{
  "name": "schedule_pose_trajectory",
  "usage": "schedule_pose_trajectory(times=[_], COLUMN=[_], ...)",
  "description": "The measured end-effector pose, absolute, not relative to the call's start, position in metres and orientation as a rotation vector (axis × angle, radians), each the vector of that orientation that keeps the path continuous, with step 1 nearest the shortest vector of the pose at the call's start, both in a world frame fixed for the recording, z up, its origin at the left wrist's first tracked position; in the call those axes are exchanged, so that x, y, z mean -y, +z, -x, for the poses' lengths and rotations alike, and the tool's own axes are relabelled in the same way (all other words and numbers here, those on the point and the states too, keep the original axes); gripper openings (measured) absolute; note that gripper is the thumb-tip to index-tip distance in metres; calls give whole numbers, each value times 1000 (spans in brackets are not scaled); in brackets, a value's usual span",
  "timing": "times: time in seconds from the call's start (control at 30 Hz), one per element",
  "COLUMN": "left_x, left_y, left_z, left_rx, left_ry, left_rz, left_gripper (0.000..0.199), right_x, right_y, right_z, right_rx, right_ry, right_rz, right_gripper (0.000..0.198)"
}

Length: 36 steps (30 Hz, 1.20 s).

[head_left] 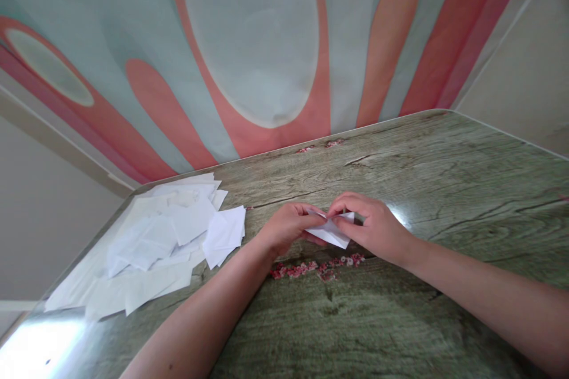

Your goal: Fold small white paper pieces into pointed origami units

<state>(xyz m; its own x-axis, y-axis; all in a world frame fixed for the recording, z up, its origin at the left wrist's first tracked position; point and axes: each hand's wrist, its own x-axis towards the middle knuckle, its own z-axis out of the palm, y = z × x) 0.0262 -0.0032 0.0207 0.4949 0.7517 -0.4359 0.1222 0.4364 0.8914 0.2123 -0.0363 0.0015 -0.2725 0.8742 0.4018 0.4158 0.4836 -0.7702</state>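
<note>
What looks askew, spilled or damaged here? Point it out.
Only the white paper pile at the left of the wood-grain tabletop looks untidy: its sheets overlap at mixed angles, corners sticking out. No spill shows, nor any clear tear in the paper piece held by the left hand and right hand.

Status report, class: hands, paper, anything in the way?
Left hand, right hand: both pinching white paper. Paper partly hidden. Paper pile off left, not blocking hands.

One left grip [288,226], one right grip [377,228], one paper [335,233] between; left of both, one paper pile [153,240], one small stack [225,232]
</note>
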Motion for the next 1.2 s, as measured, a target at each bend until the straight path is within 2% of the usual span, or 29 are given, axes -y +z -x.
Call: schedule_pose_trajectory(times=[0.4,0.63,0.87,1.2], left_x=[-1,5,10,12], left_y=[28,22,25,28], left_z=[-14,-24,-31,-32], left_rx=[-814,-945,-988,-969], left_ry=[318,394,486,482], left_rz=[-1141,-1245,-1254,-1246], left_gripper=[36,34,26,32], right_x=[35,34,35,36], right_y=[3,4,3,5], right_z=[-215,-213,-213,-212], right_rx=[1797,1725,1720,1767], right_ry=[741,779,680,580], right_rz=[1251,1301,1318,1204], right_gripper=[11,8,6,11])
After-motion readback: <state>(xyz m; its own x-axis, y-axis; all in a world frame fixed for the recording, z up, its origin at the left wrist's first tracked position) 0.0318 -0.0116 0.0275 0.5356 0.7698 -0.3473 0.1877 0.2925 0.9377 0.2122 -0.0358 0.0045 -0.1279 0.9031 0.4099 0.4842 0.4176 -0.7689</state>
